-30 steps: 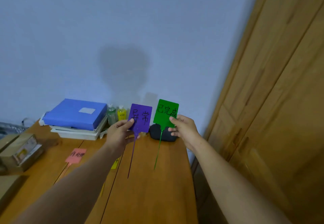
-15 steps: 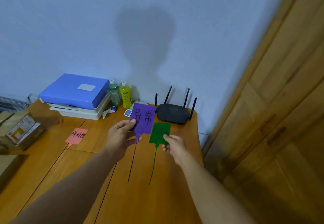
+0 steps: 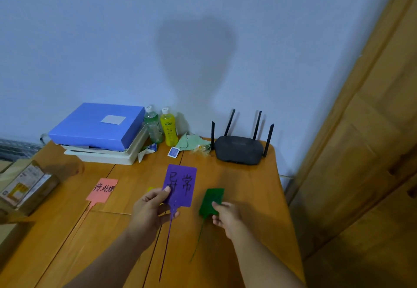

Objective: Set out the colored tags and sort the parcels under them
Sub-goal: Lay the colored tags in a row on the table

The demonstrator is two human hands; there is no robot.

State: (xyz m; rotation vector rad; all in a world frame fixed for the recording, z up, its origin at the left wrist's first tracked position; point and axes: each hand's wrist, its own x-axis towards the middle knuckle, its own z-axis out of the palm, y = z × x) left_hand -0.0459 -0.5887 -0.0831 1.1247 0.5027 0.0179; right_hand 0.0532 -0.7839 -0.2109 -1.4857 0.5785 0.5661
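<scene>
My left hand (image 3: pixel 151 211) pinches a purple tag (image 3: pixel 180 185) with black handwriting, held upright above the wooden table (image 3: pixel 248 188), its long thin tail hanging down. My right hand (image 3: pixel 226 216) grips a green tag (image 3: pixel 212 198) low over the table's right side, lying nearly flat. A pink tag (image 3: pixel 102 190) with handwriting lies flat on the table to the left. A small piece of a yellow tag (image 3: pixel 150 189) peeks out behind my left hand. Cardboard parcels (image 3: pixel 27 186) sit at the table's left edge.
At the back stand a blue box (image 3: pixel 97 125) on a white tray (image 3: pixel 108 155), a green bottle (image 3: pixel 153 125), a yellow bottle (image 3: pixel 168 127) and a black router (image 3: pixel 239 149). A wooden wardrobe (image 3: pixel 365 152) rises on the right, close to the table's edge.
My right hand has lowered the green tag from upright beside the purple one down toward the table's right side. The view has tilted down, and the purple tag stays held up.
</scene>
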